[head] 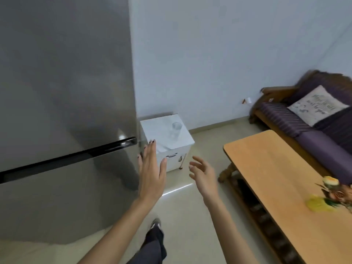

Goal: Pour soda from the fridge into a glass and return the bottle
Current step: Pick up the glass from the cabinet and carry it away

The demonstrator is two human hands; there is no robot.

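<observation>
A tall grey fridge (64, 103) fills the left side, both doors closed, with a dark gap between them. My left hand (152, 168) is flat with fingers spread, right beside the fridge's right edge below that gap. My right hand (202, 174) hovers open and empty a little to the right, over the floor. A clear empty glass (176, 130) stands on a low white cabinet (182, 144) next to the fridge, beyond my hands. No soda bottle is in view.
A wooden coffee table (276, 174) stands at the right with a flower decoration (331, 195) on its near end. Behind it is a purple sofa (312, 128) with a cushion (318, 105). My leg and foot (155, 237) are on the pale tiled floor.
</observation>
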